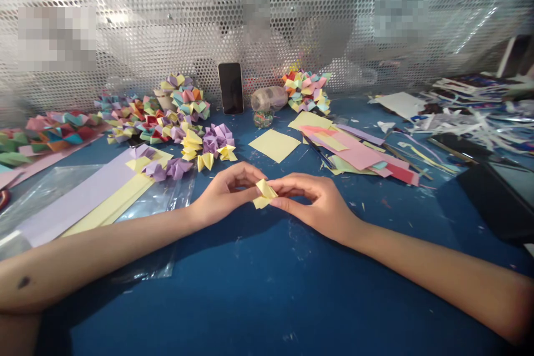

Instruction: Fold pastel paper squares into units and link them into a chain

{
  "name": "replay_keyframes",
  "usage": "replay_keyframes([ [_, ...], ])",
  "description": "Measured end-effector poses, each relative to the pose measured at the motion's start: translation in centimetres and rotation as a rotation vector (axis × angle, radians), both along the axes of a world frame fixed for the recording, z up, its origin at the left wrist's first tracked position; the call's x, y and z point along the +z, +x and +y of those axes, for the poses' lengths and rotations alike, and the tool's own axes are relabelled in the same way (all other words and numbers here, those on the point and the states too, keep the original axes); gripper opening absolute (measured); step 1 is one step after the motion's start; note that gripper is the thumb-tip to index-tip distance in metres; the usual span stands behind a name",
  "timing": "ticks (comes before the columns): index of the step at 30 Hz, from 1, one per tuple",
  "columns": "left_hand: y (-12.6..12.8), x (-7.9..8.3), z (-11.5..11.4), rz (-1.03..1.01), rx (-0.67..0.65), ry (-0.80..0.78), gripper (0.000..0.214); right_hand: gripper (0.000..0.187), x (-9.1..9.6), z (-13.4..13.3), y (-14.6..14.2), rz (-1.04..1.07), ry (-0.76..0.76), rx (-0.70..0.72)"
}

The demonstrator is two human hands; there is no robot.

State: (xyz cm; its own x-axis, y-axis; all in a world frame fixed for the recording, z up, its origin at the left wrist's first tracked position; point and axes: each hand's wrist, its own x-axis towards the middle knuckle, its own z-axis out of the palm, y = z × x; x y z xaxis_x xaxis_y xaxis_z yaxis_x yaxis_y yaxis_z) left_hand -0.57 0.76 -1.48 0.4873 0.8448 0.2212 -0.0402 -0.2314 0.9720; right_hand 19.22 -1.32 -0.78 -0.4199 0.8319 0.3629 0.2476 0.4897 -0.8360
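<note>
A small folded yellow paper piece (264,194) is pinched between both my hands above the blue table (267,289). My left hand (227,192) grips its left side with thumb and fingers. From the other side, my right hand (315,200) holds it between thumb and fingertips. Just beyond my hands lies a flat yellow paper square (275,145). Folded yellow paper units (205,161) and a cluster of purple folded units (217,138) sit past my left hand.
Purple and yellow paper strips (83,194) lie on a plastic bag at left. A phone (230,89) leans on the perforated metal wall beside a tipped jar (269,99). Pink sheets (354,150) and a dark device (496,200) are at right. Colourful paper models (306,90) line the back.
</note>
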Motion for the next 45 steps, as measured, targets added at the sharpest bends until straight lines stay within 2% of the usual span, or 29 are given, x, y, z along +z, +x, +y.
replay_keyframes([
  [5, -0.04, -0.05, 0.13, -0.033, -0.016, 0.005, 0.012, 0.026, -0.26, 0.15, 0.01, 0.019, 0.057, 0.001],
  [8, 0.0, -0.08, 0.13, -0.054, -0.03, -0.026, 0.012, 0.03, -0.47, 0.1, 0.08, 0.003, 0.156, -0.01],
  [12, 0.05, -0.08, 0.09, -0.068, -0.051, -0.057, 0.012, 0.022, -0.55, -0.04, 0.13, -0.037, 0.317, -0.072],
  [15, 0.05, -0.12, 0.1, -0.092, -0.064, -0.075, 0.011, 0.021, -0.49, -0.06, 0.09, -0.06, 0.364, -0.088],
  [20, -0.03, -0.18, 0.15, -0.123, -0.117, -0.084, 0.02, 0.018, -0.43, -0.1, 0.07, -0.071, 0.388, -0.104],
  [26, -0.12, -0.31, 0.23, -0.094, -0.102, -0.034, 0.011, 0.018, -0.47, -0.1, 0.15, -0.062, 0.397, -0.097],
  [35, -0.16, -0.39, 0.23, -0.107, -0.118, -0.022, 0.009, 0.019, -0.39, 0.13, 0.09, -0.04, 0.328, -0.089],
  [45, -0.28, -0.17, 0.23, -0.048, -0.157, 0.006, 0.012, 0.016, -0.31, -0.19, 0.15, -0.036, 0.332, -0.072],
])
